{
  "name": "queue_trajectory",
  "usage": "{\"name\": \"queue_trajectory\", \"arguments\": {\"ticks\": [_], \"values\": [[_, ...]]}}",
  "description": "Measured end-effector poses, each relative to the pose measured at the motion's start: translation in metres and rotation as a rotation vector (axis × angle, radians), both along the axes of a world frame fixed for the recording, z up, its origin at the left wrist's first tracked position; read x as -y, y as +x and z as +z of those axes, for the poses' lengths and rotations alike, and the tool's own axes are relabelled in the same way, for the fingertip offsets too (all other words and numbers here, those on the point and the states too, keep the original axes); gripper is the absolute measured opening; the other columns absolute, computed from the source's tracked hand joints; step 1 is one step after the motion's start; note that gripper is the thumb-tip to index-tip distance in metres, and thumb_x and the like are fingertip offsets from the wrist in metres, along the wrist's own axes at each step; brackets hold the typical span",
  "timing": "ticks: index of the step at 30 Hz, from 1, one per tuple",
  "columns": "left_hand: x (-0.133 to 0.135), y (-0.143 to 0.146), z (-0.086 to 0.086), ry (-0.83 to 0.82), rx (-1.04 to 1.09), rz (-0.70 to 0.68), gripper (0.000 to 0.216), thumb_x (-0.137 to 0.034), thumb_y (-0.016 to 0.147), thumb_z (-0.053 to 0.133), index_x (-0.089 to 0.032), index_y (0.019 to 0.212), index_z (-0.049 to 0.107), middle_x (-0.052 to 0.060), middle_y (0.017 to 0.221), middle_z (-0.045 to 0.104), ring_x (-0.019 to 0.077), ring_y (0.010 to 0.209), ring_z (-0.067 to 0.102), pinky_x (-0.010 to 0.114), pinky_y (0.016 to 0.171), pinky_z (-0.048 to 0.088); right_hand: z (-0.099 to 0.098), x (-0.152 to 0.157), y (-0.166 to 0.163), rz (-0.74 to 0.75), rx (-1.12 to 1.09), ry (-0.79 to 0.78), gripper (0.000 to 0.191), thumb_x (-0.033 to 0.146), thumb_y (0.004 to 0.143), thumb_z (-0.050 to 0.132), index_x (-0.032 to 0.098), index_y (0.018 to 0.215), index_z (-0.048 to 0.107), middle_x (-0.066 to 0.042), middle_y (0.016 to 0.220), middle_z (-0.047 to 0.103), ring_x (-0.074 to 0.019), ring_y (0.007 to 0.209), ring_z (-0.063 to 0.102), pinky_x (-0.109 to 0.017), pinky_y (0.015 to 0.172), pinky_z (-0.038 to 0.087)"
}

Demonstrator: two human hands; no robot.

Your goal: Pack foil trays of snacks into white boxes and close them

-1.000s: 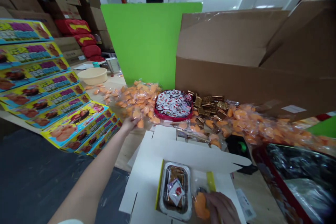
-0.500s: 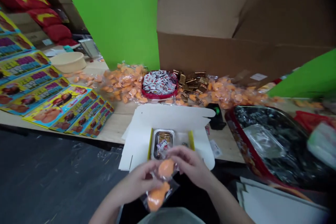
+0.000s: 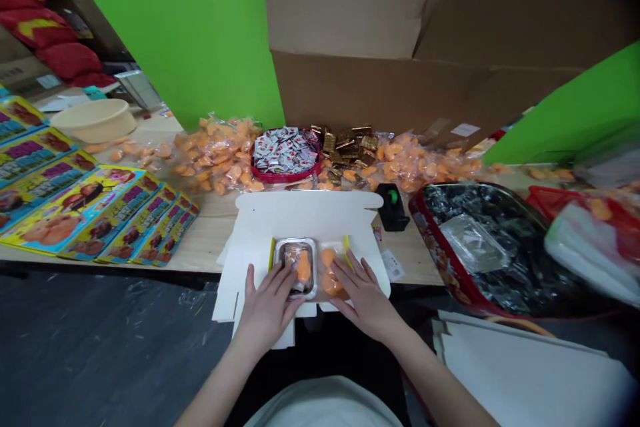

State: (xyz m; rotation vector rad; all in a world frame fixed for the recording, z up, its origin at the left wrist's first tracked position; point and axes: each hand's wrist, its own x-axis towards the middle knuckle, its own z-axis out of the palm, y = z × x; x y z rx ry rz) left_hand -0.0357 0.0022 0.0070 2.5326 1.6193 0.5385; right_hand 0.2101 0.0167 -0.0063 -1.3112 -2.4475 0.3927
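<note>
Printed boxes (image 3: 83,210) lie at our left. Then our left hand (image 3: 266,307), fingers spread, leans over the foil tray (image 3: 315,267); we cannot tell whether it grips the orange piece (image 3: 303,268) there. The tray sits in our white carton (image 3: 310,215). Just right, two orange lumps (image 3: 330,281) lie under our right hand (image 3: 366,297), fingers outstretched, apparently only touching. Beyond stands a tape dispenser (image 3: 393,215).

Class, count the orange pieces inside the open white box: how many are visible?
3: one piece in the foil tray; a farther piece and a nearer piece right of the tray, by the right hand. More may be hidden.
</note>
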Motion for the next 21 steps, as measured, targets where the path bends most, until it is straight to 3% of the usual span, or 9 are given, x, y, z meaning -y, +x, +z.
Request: {"name": "queue_trajectory", "arguments": {"ticks": [1, 3, 5, 7, 10, 13, 17, 19, 21], "values": [[0.001, -0.006, -0.001, -0.016, -0.017, -0.057, 0.043, -0.039, 0.093, 0.05, -0.028, 0.134, 0.048, 0.009, 0.135, 0.057, 0.0298, 0.128, 0.048, 0.064, 0.112, 0.002, 0.002, -0.001, 0.005, 0.001, -0.025, 0.011, 0.056, 0.043, 0.092, 0.048, 0.021, 0.143, 0.04, -0.01, 0.145, 0.045, -0.0291, 0.144, 0.02, -0.055, 0.112, 0.026], [-0.01, -0.021, 0.0, 0.044, 0.049, -0.04, 0.04, -0.036, 0.094, 0.047, -0.027, 0.133, 0.049, 0.01, 0.134, 0.057, 0.0294, 0.129, 0.047, 0.063, 0.112, 0.011, 0.009, -0.012, 0.019, -0.09, -0.13, 0.068, 0.049, 0.043, 0.093, 0.046, 0.021, 0.136, 0.048, -0.013, 0.137, 0.053, -0.0294, 0.137, 0.034, -0.052, 0.107, 0.034], [-0.039, -0.041, 0.009, 0.162, 0.22, 0.132, 0.04, -0.035, 0.093, 0.047, -0.023, 0.131, 0.05, 0.013, 0.132, 0.057, 0.0281, 0.125, 0.05, 0.053, 0.105, 0.034, 0.023, -0.036, 0.036, -0.305, -0.24, 0.128, 0.043, 0.043, 0.092, 0.045, 0.018, 0.124, 0.057, -0.015, 0.117, 0.063, -0.0287, 0.115, 0.054, -0.046, 0.095, 0.044], [-0.076, -0.059, 0.024, 0.186, 0.373, 0.343, 0.051, -0.044, 0.087, 0.055, -0.018, 0.13, 0.049, 0.015, 0.121, 0.06, 0.0271, 0.112, 0.057, 0.041, 0.087, 0.05, 0.043, -0.068, 0.051, -0.484, -0.267, 0.108, 0.045, 0.045, 0.088, 0.051, 0.015, 0.12, 0.059, -0.013, 0.097, 0.066, -0.0256, 0.09, 0.06, -0.04, 0.08, 0.049], [-0.124, -0.069, 0.048, -0.111, 0.296, 0.315, 0.049, -0.052, 0.08, 0.059, -0.016, 0.114, 0.06, 0.004, 0.076, 0.065, 0.0216, 0.073, 0.064, 0.031, 0.064, 0.05, 0.078, -0.108, 0.051, -0.38, -0.205, -0.153, 0.041, 0.043, 0.086, 0.052, 0.016, 0.116, 0.061, -0.005, 0.08, 0.065, -0.0194, 0.07, 0.059, -0.029, 0.064, 0.046], [-0.133, -0.054, 0.058, -0.327, 0.296, 0.282, 0.046, -0.039, 0.084, 0.05, -0.015, 0.122, 0.054, -0.002, 0.063, 0.061, 0.0191, 0.059, 0.063, 0.029, 0.06, 0.048, 0.094, -0.115, 0.026, -0.264, -0.154, -0.33, 0.033, 0.032, 0.092, 0.039, 0.016, 0.102, 0.066, -0.002, 0.066, 0.063, -0.0165, 0.06, 0.058, -0.025, 0.058, 0.043], [-0.088, -0.039, 0.044, -0.277, 0.317, 0.119, 0.038, -0.026, 0.09, 0.036, -0.017, 0.122, 0.054, 0.008, 0.099, 0.066, 0.0214, 0.091, 0.066, 0.036, 0.083, 0.052, 0.069, -0.073, 0.005, -0.308, -0.208, -0.163, 0.037, 0.03, 0.095, 0.032, 0.017, 0.112, 0.062, -0.009, 0.088, 0.069, -0.0212, 0.082, 0.064, -0.031, 0.074, 0.049], [-0.059, -0.044, 0.031, -0.222, 0.24, 0.011, 0.042, -0.03, 0.093, 0.037, -0.02, 0.132, 0.049, 0.012, 0.119, 0.059, 0.0242, 0.111, 0.058, 0.041, 0.093, 0.048, 0.042, -0.045, 0.013, -0.226, -0.274, -0.081, 0.04, 0.032, 0.096, 0.035, 0.019, 0.129, 0.052, -0.011, 0.11, 0.066, -0.0227, 0.099, 0.062, -0.034, 0.086, 0.049], [-0.033, -0.055, 0.015, -0.206, 0.128, -0.082, 0.053, -0.038, 0.09, 0.047, -0.024, 0.141, 0.04, 0.015, 0.138, 0.046, 0.0294, 0.127, 0.046, 0.045, 0.099, 0.045, 0.013, -0.02, 0.027, -0.134, -0.25, -0.07, 0.049, 0.035, 0.092, 0.045, 0.021, 0.139, 0.042, -0.011, 0.116, 0.063, -0.0247, 0.102, 0.06, -0.038, 0.089, 0.05]]}}
